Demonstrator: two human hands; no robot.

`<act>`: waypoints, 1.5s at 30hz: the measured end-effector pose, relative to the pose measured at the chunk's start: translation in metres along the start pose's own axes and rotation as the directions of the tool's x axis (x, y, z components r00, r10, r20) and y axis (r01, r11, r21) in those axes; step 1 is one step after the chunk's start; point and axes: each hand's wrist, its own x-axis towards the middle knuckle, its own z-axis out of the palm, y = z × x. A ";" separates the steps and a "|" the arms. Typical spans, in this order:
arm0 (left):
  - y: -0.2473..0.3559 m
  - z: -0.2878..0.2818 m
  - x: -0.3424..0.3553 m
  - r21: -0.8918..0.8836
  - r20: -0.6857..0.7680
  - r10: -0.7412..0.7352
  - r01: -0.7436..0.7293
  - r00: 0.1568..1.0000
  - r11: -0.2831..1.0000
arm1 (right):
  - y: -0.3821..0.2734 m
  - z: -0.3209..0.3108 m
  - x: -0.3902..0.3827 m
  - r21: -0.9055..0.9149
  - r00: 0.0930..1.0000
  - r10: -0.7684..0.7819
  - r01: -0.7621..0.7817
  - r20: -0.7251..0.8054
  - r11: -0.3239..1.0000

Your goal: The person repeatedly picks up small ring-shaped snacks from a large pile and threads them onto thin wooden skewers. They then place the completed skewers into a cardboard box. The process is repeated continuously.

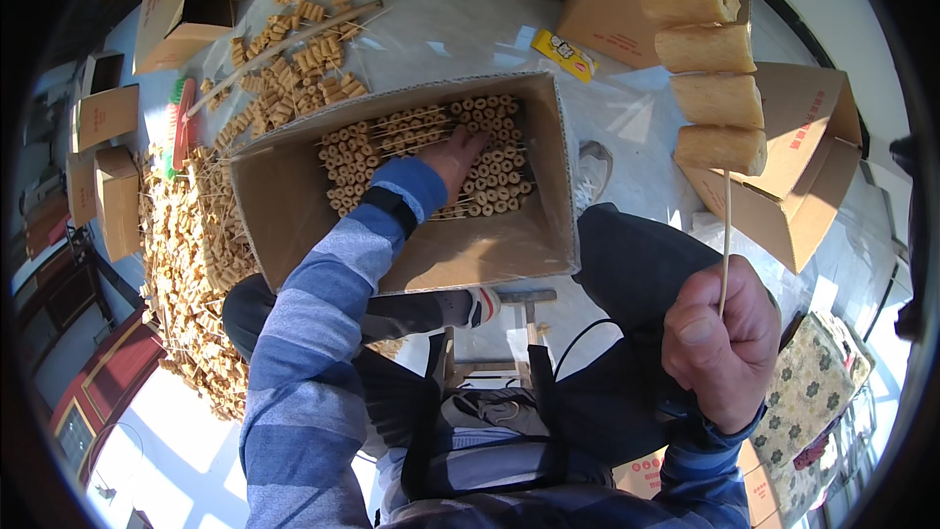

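In my right hand (720, 343) the thumb and fingers pinch the thin wooden stick of a skewer (707, 47). It stands upright, with several tan, tube-like rolls threaded one above another. My left hand (455, 159) reaches down into an open cardboard box (480, 260), its fingers spread over packed skewers (494, 171). Those skewers lie in tight rows, hollow roll ends facing up on the right and left, with sticks showing across the middle. My left palm and part of its fingers are hidden from view.
Loose skewers (196, 274) form a big heap on the left, and more (308, 69) lie beyond the box beside a long wooden rod (284, 54). A red and green brush (180, 127) rests by the heap. An open carton (774, 176) stands right; a yellow packet (565, 55) lies ahead.
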 end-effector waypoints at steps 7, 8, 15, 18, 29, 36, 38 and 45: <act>0.003 0.028 0.006 -0.064 -0.029 -0.046 0.044 0.999 0.997 | -0.001 0.000 0.001 -0.067 0.999 -0.018 0.020 0.027 0.998; 0.003 0.030 0.006 -0.085 -0.008 -0.060 0.059 0.998 0.995 | 0.000 0.000 0.001 -0.079 0.999 -0.029 0.032 0.032 0.996; 0.009 0.021 0.001 -0.116 0.106 -0.062 0.074 0.992 0.990 | -0.002 0.000 0.001 -0.041 0.999 0.004 -0.002 0.040 0.999; 0.012 0.017 -0.005 -0.087 0.108 -0.029 0.039 0.994 0.995 | -0.004 0.000 0.000 -0.023 0.998 0.050 -0.049 0.047 0.999; 0.022 0.030 0.005 -0.098 0.045 -0.006 0.010 0.999 0.995 | -0.005 0.005 0.000 -0.132 0.999 0.006 0.000 0.045 0.991; 0.030 0.015 0.012 -0.230 0.181 -0.105 0.146 0.978 0.962 | -0.004 0.003 -0.002 -0.150 0.999 -0.004 0.010 0.042 0.989; 0.032 0.013 0.011 -0.236 0.178 -0.123 0.164 0.976 0.958 | -0.004 0.003 -0.002 -0.153 0.999 0.009 -0.003 0.041 0.988; 0.028 0.016 0.023 -0.097 0.134 -0.068 0.081 0.989 0.992 | -0.006 0.004 -0.003 -0.167 0.998 0.046 -0.040 0.030 0.985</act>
